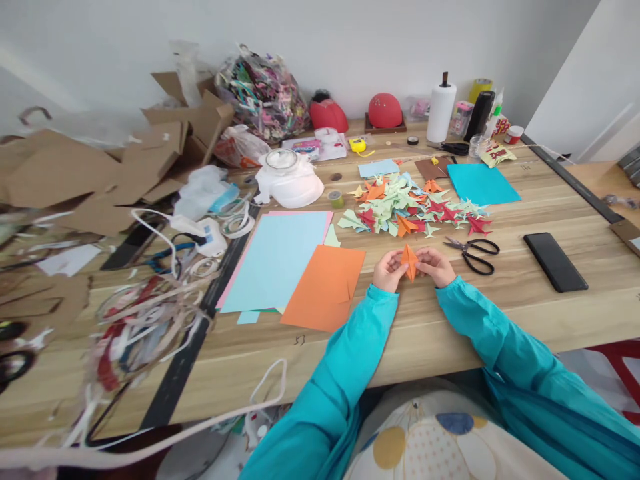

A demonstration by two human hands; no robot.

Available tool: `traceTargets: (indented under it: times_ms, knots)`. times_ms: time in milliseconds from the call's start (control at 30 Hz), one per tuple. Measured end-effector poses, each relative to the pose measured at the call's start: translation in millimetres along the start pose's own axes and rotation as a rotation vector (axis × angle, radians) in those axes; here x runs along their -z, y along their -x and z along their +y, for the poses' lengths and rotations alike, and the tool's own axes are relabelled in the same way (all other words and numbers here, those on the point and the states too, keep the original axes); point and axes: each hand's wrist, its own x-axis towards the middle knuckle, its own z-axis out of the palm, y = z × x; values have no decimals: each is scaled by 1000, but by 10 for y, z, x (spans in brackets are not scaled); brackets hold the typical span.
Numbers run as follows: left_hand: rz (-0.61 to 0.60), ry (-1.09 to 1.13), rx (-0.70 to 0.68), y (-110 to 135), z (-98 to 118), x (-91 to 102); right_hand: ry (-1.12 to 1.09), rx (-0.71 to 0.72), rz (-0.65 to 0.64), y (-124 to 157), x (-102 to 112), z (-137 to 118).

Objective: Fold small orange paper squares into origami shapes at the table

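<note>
Between my two hands is a small piece of folded orange paper [410, 262], diamond-shaped and standing on its point. My left hand [389, 270] pinches its left side with thumb and fingers. On the other side, my right hand [436, 265] grips the right edge the same way. Just beyond lies a heap of folded paper figures [395, 203] in pale green, red, orange and blue. Black-handled scissors [477, 256] rest to the right of my right hand. Left of my hands are a flat orange sheet [320, 287] and larger light blue sheets [280, 260].
A black phone [556, 261] lies at the right. Turquoise paper [484, 184] sits behind the scissors. Along the wall stand a white bottle [441, 112], red domed objects [385, 110] and a bag of scraps [263, 93]. Cardboard [65, 170] and tangled straps [145, 327] crowd the left.
</note>
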Motion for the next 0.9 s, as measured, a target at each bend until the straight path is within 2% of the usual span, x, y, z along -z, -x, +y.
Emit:
traceTargets:
  times_ms: [200, 433, 667, 833, 900]
  knots:
    - [31, 15, 2, 11, 11, -25, 8, -22, 44, -20, 8, 28]
    - [30, -80, 15, 17, 7, 1, 46, -6, 34, -15, 21, 22]
    - [52, 133, 105, 30, 0, -39, 68, -8, 49, -5, 22, 5]
    - [70, -84, -4, 34, 13, -28, 16, -50, 31, -7, 24, -11]
    - [52, -99, -41, 40, 17, -34, 1, -60, 44, -11, 18, -4]
